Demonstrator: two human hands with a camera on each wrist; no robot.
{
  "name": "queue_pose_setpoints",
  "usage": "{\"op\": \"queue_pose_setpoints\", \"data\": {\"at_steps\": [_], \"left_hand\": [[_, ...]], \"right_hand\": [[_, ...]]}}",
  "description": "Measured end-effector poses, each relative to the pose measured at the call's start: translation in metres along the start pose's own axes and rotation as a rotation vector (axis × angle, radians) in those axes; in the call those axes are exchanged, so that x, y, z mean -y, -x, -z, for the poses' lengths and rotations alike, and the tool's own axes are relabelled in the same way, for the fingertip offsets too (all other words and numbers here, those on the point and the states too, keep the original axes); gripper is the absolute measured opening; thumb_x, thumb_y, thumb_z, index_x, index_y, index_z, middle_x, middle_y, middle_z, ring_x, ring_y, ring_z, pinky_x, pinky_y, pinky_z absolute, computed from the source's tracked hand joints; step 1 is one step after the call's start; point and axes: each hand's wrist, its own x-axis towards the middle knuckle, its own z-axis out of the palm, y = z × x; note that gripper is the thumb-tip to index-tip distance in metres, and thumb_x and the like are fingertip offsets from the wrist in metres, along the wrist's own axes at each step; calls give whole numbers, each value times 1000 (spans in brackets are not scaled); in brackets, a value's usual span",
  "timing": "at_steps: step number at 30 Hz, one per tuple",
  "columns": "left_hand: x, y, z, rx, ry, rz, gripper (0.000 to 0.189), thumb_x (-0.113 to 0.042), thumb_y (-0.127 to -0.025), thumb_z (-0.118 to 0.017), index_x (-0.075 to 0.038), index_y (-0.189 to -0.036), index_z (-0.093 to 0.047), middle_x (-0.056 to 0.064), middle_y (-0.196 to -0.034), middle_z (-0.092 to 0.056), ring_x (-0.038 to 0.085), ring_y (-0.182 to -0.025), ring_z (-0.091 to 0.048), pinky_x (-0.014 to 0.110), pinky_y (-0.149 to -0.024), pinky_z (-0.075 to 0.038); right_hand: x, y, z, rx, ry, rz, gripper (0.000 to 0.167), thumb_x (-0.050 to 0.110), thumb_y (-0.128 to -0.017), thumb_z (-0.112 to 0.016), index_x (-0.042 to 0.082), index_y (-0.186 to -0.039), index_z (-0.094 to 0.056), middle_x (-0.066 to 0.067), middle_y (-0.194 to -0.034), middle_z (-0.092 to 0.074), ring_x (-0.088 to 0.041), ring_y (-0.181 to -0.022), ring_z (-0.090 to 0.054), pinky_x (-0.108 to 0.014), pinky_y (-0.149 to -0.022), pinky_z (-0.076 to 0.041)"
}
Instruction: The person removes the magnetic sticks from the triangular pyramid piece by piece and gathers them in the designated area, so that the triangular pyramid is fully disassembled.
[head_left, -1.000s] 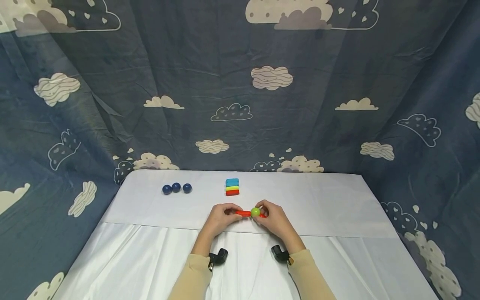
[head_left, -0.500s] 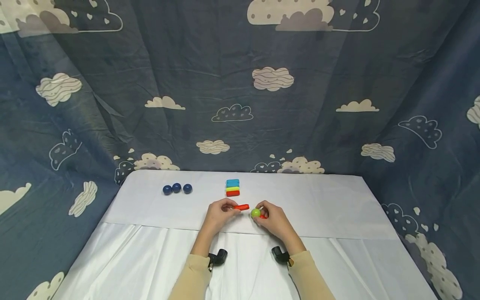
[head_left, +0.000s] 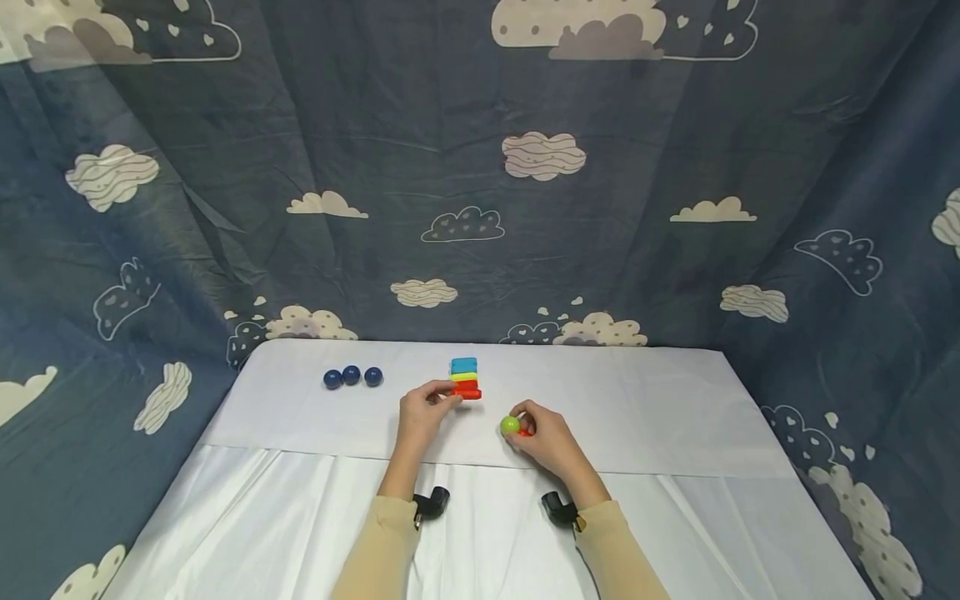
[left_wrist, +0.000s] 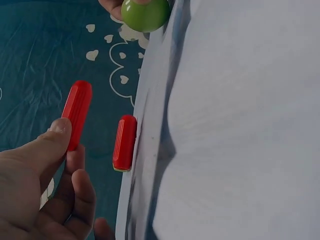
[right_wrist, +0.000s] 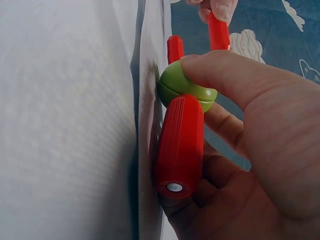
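Observation:
My left hand [head_left: 422, 412] pinches a red magnetic rod [left_wrist: 78, 110] between thumb and fingers. In the head view this rod overlaps the near side of a row of rods: a red rod [head_left: 467, 385], a yellow rod [head_left: 464, 377] and blue [head_left: 464, 365] at the back. The left wrist view shows the held rod apart from the row's red rod [left_wrist: 125, 142]. With thumb and fingers, my right hand [head_left: 547, 437] grips a green ball [right_wrist: 175, 82]. Another red magnetic rod [right_wrist: 181, 145], a silvery disc in its end, lies against that ball beside the palm.
Three dark blue balls [head_left: 352, 376] sit at the back left of the white-covered table [head_left: 637, 408]. Behind and around the table hangs a dark curtain [head_left: 600, 267] with cloud prints. Each wrist carries a black camera.
The left hand's red rod has come away from the green ball and moved left and back to the row of rods. My right hand has stayed nearly still with the ball.

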Motion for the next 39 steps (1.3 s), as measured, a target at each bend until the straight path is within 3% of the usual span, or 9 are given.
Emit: {"op": "queue_pose_setpoints", "data": {"at_steps": [7,17,26,39], "left_hand": [[1,-11,-4,-91,13,64,15,-17,-90,-86,-11,-104,-83,6,-97,-77,18,-87,-58,22,-71,-46],[11,-16,-8,-67,-85,59,16,-15,-88,-87,-8,-101,-82,8,-89,-77,17,-82,-65,27,-74,-51],[13,-18,-14,-89,-144,63,16,-17,-87,-89,-10,-99,-82,5,-88,-80,16,-81,-69,33,-80,-57],[12,-18,-17,-123,-194,48,16,-15,-85,-90,-11,-98,-82,5,-88,-81,18,-79,-67,35,-80,-54]], "right_hand": [[-2,-2,-1,-9,6,19,30,22,-90,-85,15,-115,-70,0,-86,-61,-16,-80,-54,-31,-75,-47],[-2,-1,-1,-3,0,13,29,21,-90,-85,15,-114,-70,0,-86,-61,-16,-80,-54,-31,-74,-47],[-2,-2,-2,-5,6,11,30,22,-90,-85,15,-115,-70,0,-86,-61,-16,-81,-54,-31,-75,-47],[-2,0,-1,-7,6,3,29,22,-90,-84,16,-114,-70,0,-86,-61,-16,-81,-55,-29,-73,-47]]}}
